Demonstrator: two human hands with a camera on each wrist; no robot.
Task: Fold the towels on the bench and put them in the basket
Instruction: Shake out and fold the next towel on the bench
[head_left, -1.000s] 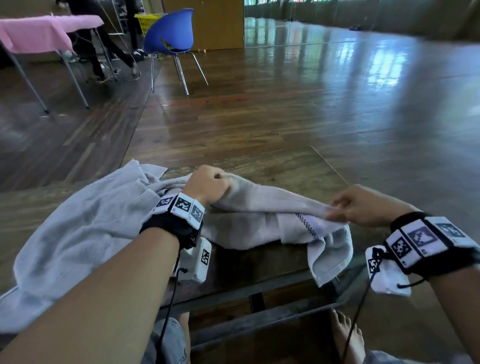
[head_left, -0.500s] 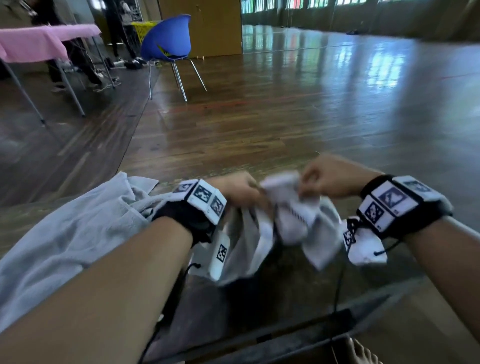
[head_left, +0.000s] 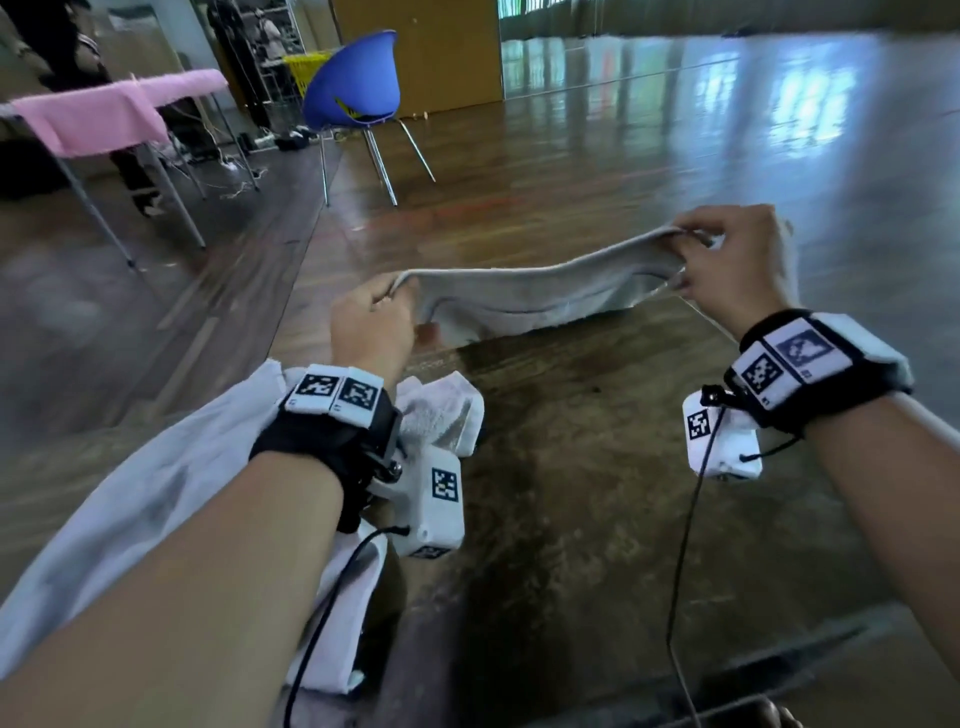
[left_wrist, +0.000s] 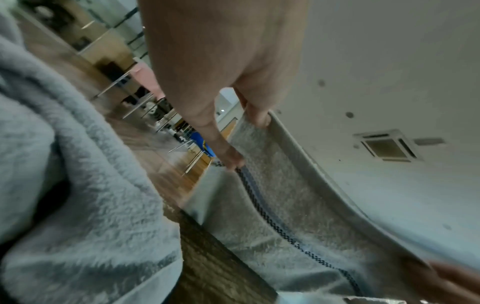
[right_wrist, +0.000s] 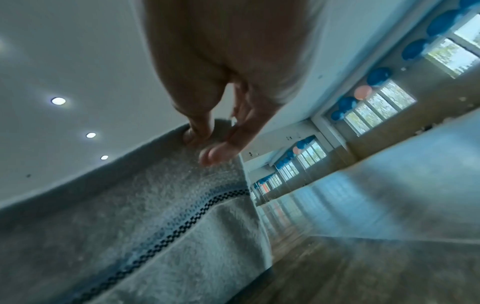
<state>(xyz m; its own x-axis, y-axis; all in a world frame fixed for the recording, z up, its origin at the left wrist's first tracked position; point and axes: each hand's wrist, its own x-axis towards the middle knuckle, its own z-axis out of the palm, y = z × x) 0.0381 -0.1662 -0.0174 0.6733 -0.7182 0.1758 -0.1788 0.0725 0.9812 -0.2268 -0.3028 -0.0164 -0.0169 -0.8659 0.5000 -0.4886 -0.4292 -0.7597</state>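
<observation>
Head view: the left hand (head_left: 371, 325) and right hand (head_left: 737, 260) pinch opposite corners of the grey towel (head_left: 530, 296), stretched above the bench (head_left: 571, 493). Left wrist view: thumb and fingers (left_wrist: 231, 158) clamp the towel's hem. Right wrist view: fingertips (right_wrist: 210, 154) clamp the other corner, towel hanging left.

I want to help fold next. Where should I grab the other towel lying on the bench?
Try the heaped towel at its free end, coming from above with both hands. It lies crumpled under the left arm, and that end sticks out onto the bare bench. Its corners are hidden.
</observation>
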